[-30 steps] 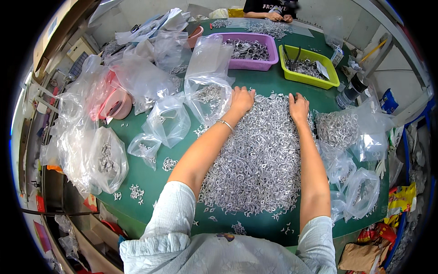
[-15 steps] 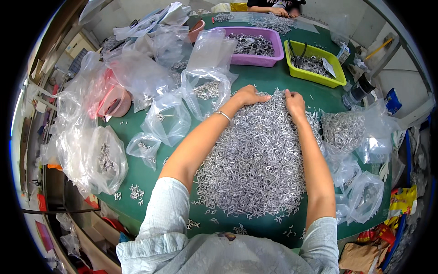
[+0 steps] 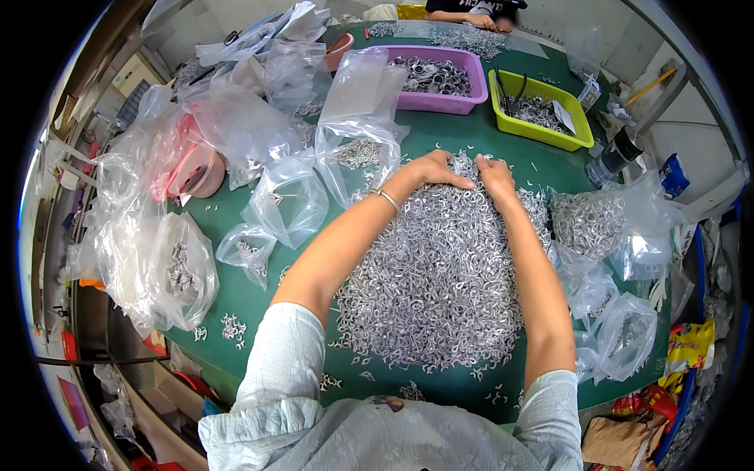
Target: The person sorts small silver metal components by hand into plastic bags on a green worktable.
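A broad heap of small silver metal hook-shaped pieces covers the middle of the green table. At its far end my left hand rests on the pieces, thumb stretched to the right and apart from the fingers. My right hand lies opposite, touching the heap's far right side with fingers apart and pointing away from me. A narrow bunch of pieces shows between the two hands. Neither hand grips anything that I can make out. A bracelet circles my left wrist.
Beyond the heap stand a purple basket and a lime-green tray, both holding metal parts. Clear plastic bags crowd the left; a filled bag lies right, near a dark-lidded bottle. Another person's hand is at the far edge.
My right hand has shifted slightly left, nearer my left hand. The left hand has lowered a little onto the heap, its thumb now further over the pieces.
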A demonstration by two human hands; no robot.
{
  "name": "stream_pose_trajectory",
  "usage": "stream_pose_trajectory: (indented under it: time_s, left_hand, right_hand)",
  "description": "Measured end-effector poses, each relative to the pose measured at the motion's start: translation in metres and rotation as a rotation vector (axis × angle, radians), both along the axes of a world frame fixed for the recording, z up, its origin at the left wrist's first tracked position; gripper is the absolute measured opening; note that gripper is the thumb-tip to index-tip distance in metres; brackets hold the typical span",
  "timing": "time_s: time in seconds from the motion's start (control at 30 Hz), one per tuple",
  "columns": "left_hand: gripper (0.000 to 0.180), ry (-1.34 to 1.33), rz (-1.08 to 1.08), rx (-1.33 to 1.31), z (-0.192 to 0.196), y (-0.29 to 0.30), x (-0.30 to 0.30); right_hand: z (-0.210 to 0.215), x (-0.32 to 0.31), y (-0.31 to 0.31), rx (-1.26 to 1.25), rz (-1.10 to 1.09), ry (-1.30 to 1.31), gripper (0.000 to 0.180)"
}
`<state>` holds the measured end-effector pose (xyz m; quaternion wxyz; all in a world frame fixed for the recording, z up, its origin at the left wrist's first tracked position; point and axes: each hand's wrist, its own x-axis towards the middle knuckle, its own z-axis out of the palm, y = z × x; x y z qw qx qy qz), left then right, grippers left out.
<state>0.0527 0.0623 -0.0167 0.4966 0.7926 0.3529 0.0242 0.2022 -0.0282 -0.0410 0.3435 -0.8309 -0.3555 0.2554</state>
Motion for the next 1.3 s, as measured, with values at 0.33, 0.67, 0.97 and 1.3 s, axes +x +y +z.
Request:
stream_pose_trajectory:
  time_s: [0.33, 0.67, 0.97, 1.3]
  left_hand:
    - [0.11, -0.094, -0.094, -0.063, 0.02, -0.016, -0.011]
    - [0.097, -0.209, -0.127, 0.28, 0.022, -0.049, -0.036]
    - [0.071, -0.507, -0.039, 0.39, 0.027, -0.125, -0.085]
    - [0.052, -0.542, -0.208, 0.505, 0.024, -0.188, -0.139]
  right_hand:
    - [0.021, -0.013, -0.018, -0.001, 0.041, 0.075, 0.054]
    - [0.028, -0.028, -0.042, 0.108, 0.16, 0.106, 0.056]
    - [0.034, -0.095, -0.104, 0.516, 0.073, -0.135, 0.028]
    - [0.034, -0.137, -0.194, 0.553, 0.421, -0.247, 0.021]
